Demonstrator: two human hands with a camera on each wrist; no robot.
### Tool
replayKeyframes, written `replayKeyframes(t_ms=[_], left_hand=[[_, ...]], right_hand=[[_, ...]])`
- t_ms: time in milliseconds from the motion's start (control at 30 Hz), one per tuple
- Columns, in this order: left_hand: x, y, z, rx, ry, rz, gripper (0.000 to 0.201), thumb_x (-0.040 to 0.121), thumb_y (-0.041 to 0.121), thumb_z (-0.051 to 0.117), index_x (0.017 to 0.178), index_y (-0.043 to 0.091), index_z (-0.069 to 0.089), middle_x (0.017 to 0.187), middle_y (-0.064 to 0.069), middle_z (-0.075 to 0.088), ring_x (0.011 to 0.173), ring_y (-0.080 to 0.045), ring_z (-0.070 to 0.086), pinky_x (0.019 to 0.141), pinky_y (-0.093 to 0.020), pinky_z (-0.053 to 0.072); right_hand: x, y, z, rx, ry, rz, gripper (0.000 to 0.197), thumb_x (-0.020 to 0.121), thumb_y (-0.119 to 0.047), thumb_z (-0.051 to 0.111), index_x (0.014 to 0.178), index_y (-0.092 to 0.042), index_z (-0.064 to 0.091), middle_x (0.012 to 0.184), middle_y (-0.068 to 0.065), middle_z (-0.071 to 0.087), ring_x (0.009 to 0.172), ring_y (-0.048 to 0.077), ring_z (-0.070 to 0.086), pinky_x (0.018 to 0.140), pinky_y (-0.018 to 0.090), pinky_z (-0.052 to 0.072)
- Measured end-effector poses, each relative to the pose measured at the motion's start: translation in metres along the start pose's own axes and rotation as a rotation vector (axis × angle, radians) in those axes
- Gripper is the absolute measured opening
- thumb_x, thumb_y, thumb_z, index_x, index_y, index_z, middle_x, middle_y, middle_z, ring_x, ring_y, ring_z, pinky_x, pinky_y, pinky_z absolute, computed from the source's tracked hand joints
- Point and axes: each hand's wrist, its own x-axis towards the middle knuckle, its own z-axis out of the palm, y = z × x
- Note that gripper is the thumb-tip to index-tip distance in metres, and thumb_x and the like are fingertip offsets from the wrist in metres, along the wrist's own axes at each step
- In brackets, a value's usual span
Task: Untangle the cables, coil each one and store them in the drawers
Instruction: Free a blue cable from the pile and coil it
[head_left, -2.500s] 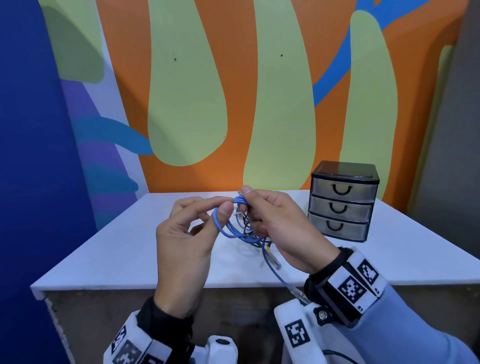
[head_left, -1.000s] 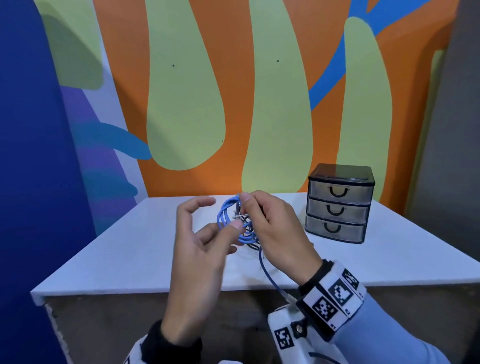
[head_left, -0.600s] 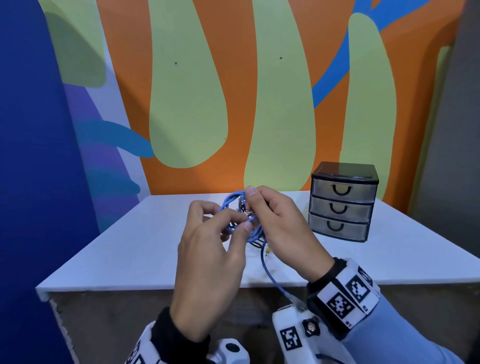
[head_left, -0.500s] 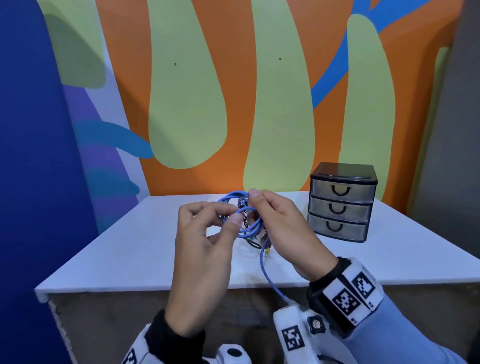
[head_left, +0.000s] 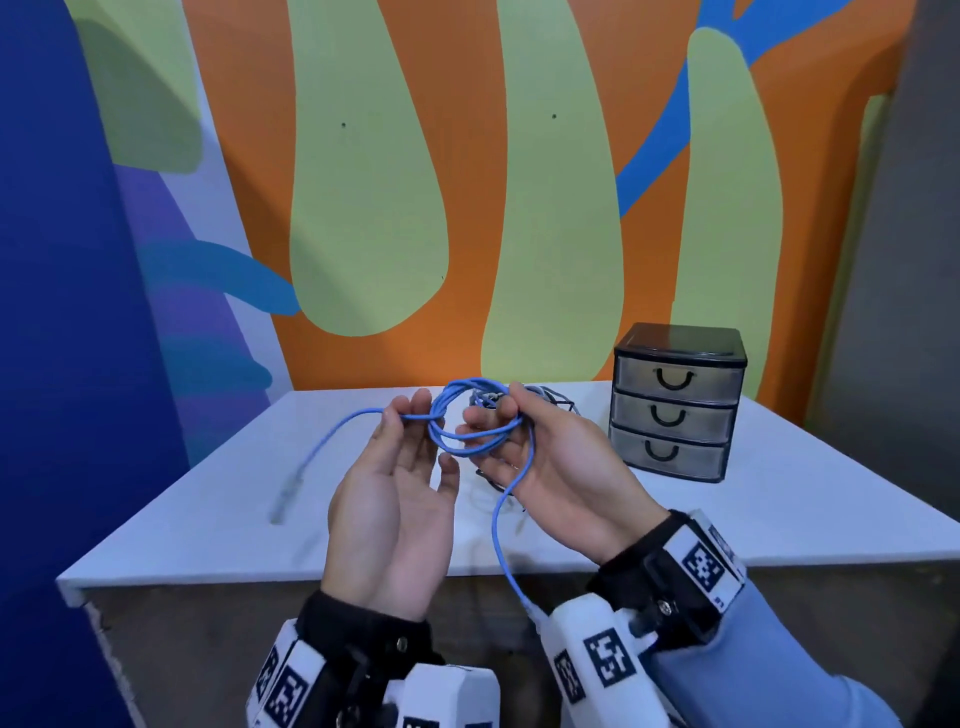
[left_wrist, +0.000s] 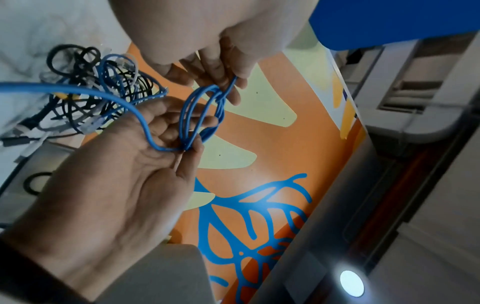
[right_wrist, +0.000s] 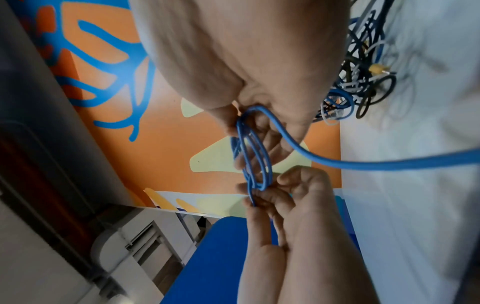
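Observation:
A blue cable is wound into a small coil held in the air between both hands. My left hand lies palm up and pinches the strand where it crosses the coil's left side. From there the free end runs left to a blurred connector over the table. My right hand grips the coil's right side, and a tail hangs down across its palm. A tangle of black, white and blue cables lies on the table behind the hands, also in the left wrist view and the right wrist view.
A small dark three-drawer unit stands at the back right of the white table, all drawers closed. A painted wall rises behind the table and a blue panel stands on the left.
My left hand has turned from back-up to palm-up and drawn the cable's free end out to the left of the coil. The right hand kept its hold on the coil.

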Motion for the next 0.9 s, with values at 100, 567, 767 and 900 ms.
replayKeyframes(t_ms=[100, 567, 767, 900], left_hand=[[0.002, -0.003, -0.002, -0.019, 0.003, -0.054, 0.015, 0.107, 0.033, 0.055, 0.104, 0.023, 0.065, 0.102, 0.009, 0.069, 0.097, -0.011, 0.060, 0.081, -0.026, 0.039], [-0.014, -0.023, -0.002, 0.340, 0.047, 0.399, 0.021, 0.099, 0.029, 0.068, 0.107, 0.011, 0.074, 0.108, -0.004, 0.080, 0.085, -0.012, 0.068, 0.083, -0.027, 0.047], [-0.021, -0.013, -0.005, 0.791, -0.193, 0.786, 0.018, 0.088, -0.002, 0.078, 0.102, 0.008, 0.083, 0.103, -0.005, 0.081, 0.103, -0.025, 0.076, 0.087, -0.027, 0.059], [-0.015, -0.003, -0.009, 1.106, -0.342, 1.023, 0.022, 0.087, -0.003, 0.080, 0.103, 0.012, 0.084, 0.104, 0.000, 0.077, 0.099, -0.021, 0.075, 0.085, -0.023, 0.056]], right_hand=[[0.001, 0.000, 0.004, 0.205, 0.009, 0.003, 0.035, 0.111, -0.028, 0.047, 0.081, -0.011, 0.055, 0.073, 0.006, 0.058, 0.092, 0.029, 0.074, 0.099, 0.039, 0.055], [-0.003, 0.009, 0.011, 0.031, 0.016, -0.197, 0.042, 0.110, -0.030, 0.048, 0.137, 0.001, 0.056, 0.120, 0.008, 0.077, 0.104, 0.019, 0.075, 0.077, 0.024, 0.052], [-0.009, 0.004, 0.014, -0.131, 0.060, -0.322, 0.024, 0.103, -0.027, 0.062, 0.117, -0.010, 0.072, 0.125, 0.004, 0.076, 0.111, 0.021, 0.075, 0.094, 0.033, 0.061], [-0.012, -0.005, 0.010, -0.081, 0.020, -0.253, 0.023, 0.100, -0.021, 0.065, 0.113, -0.004, 0.075, 0.126, 0.006, 0.075, 0.116, 0.020, 0.073, 0.090, 0.027, 0.061]])
